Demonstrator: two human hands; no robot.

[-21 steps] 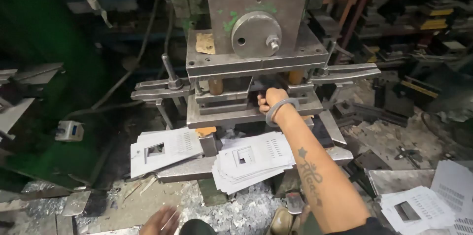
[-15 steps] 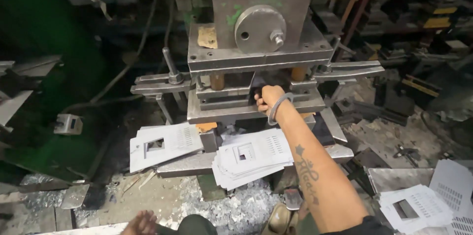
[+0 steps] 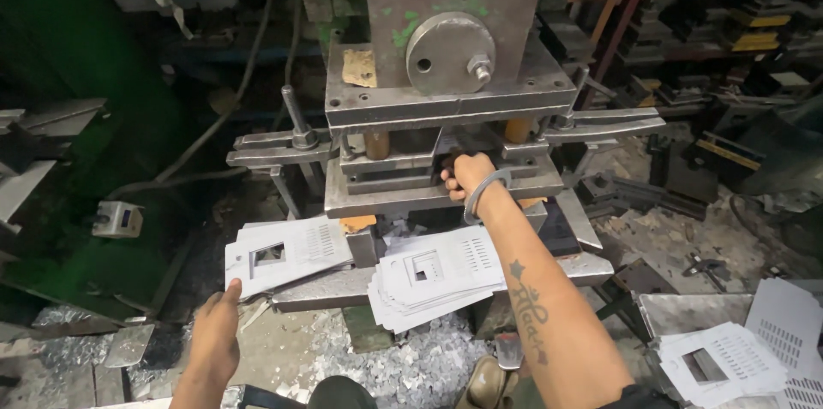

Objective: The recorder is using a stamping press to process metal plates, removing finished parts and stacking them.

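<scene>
Left hand (image 3: 214, 332) has come up from the bottom edge, fingers flat against the left stack of punched sheets (image 3: 287, 253). Right hand (image 3: 467, 176) reaches into the press die (image 3: 429, 171), fingers curled inside; can't tell what they grip.

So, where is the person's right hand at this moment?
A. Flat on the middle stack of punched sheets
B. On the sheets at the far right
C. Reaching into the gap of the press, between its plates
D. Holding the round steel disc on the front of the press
C: the right hand reaches into the gap between the plates of the press, above the middle stack of punched sheets, not on it.
</scene>
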